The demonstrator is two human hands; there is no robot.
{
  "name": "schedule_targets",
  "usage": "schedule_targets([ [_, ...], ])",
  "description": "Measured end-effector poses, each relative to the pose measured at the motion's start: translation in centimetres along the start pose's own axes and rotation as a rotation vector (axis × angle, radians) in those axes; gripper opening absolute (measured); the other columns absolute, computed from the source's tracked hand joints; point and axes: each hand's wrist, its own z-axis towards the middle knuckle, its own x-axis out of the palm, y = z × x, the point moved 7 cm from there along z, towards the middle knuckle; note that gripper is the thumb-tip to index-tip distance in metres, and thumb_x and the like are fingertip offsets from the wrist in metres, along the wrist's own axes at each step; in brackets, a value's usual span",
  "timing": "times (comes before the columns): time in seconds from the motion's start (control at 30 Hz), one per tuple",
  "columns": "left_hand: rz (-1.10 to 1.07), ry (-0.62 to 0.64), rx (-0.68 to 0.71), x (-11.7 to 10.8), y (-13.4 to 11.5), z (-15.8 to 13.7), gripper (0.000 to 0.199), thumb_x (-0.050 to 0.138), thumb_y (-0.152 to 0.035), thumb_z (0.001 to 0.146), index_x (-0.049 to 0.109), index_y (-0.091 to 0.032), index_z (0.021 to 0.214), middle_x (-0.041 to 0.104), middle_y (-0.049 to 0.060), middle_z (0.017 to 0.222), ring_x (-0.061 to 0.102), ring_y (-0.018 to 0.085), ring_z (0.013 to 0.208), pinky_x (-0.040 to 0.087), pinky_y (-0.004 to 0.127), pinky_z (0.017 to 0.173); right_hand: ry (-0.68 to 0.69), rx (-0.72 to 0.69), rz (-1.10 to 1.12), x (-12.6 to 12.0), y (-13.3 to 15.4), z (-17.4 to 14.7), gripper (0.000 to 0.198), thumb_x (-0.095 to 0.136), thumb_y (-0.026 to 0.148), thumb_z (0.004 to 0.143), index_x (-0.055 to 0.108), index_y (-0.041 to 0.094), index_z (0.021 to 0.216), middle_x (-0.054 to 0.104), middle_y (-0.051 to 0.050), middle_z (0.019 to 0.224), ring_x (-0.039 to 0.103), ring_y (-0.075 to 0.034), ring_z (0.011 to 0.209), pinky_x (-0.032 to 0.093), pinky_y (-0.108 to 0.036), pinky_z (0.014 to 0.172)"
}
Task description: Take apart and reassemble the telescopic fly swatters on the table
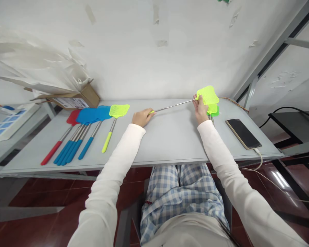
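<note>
A yellow-green fly swatter (207, 95) stretches between my two hands above the grey table, its thin metal telescopic rod drawn out long. My left hand (141, 117) is wrapped round its handle, most of which is hidden in the fist. Near the mesh head, my right hand (201, 109) grips the neck of the same swatter. Beneath the right hand lie further swatters, a green head (216, 110) showing and the rest partly covered. To the left of my left hand rests another yellow-green fly swatter (119, 110) with a short rod.
Several blue fly swatters (89, 115) and a red one (51, 152) lie at the table's left. Behind them stands a cardboard box (89, 97) with white wrapping. A phone (243, 133) with a plugged-in white cable lies at the right. The wall borders the table's back edge.
</note>
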Motion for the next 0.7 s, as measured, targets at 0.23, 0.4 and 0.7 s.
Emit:
schedule_targets([
  [0.23, 0.023, -0.008, 0.0, 0.2, -1.8, -0.2, 0.039, 0.036, -0.048, 0.099, 0.066, -0.024, 0.108, 0.073, 0.007, 0.111, 0.067, 0.023, 0.098, 0.036, 0.03, 0.067, 0.1, -0.092, -0.052, 2.1, -1.7, -2.7, 0.039, 0.064, 0.036, 0.086, 0.059, 0.012, 0.116, 0.059, -0.015, 0.136, 0.065, -0.018, 0.119, 0.05, -0.031, 0.107],
  [0.4, -0.004, 0.012, 0.002, 0.8, -4.2, -0.4, 0.043, 0.03, -0.049, 0.101, 0.063, -0.023, 0.113, 0.074, 0.008, 0.107, 0.068, 0.023, 0.092, 0.036, 0.03, 0.065, 0.315, -0.055, -0.063, 5.4, -4.5, -7.2, 0.054, 0.072, 0.053, 0.076, 0.062, 0.016, 0.114, 0.067, -0.011, 0.124, 0.064, -0.025, 0.12, 0.053, -0.039, 0.103],
  [0.7, 0.016, 0.01, 0.003, 0.8, -4.6, -0.7, 0.045, 0.027, -0.049, 0.101, 0.062, -0.023, 0.112, 0.074, 0.009, 0.105, 0.069, 0.023, 0.09, 0.037, 0.029, 0.066, 0.338, -0.064, -0.097, 5.4, -4.3, -7.9, 0.064, 0.068, 0.062, 0.075, 0.062, 0.016, 0.118, 0.066, -0.012, 0.126, 0.065, -0.025, 0.118, 0.049, -0.039, 0.107],
])
